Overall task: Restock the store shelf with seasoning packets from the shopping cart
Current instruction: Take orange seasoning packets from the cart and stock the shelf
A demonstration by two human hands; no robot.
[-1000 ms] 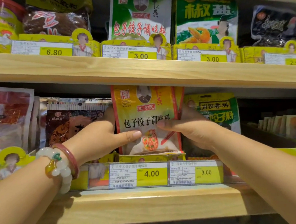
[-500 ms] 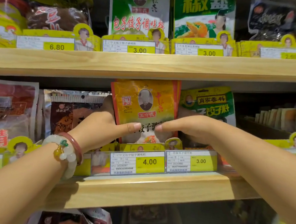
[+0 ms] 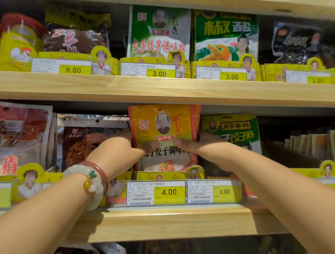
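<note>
A yellow and red seasoning packet (image 3: 163, 124) stands upright on the middle wooden shelf (image 3: 176, 221), above the 4.00 price tag (image 3: 155, 193). My left hand (image 3: 116, 149) grips its left edge, thumb across the front. My right hand (image 3: 203, 143) grips its right edge, thumb on the front too. More packets of the same kind seem to stand behind it, mostly hidden. The shopping cart is not in view.
A green packet (image 3: 235, 129) stands right of the held one, brown foil packets (image 3: 87, 137) to its left. The upper shelf (image 3: 165, 89) carries green, dark and yellow packets close above. Small cream packets (image 3: 314, 143) fill the far right.
The packet has sunk lower into its slot behind the price rail. Both hands stay on its sides, thumbs now nearly meeting across the front.
</note>
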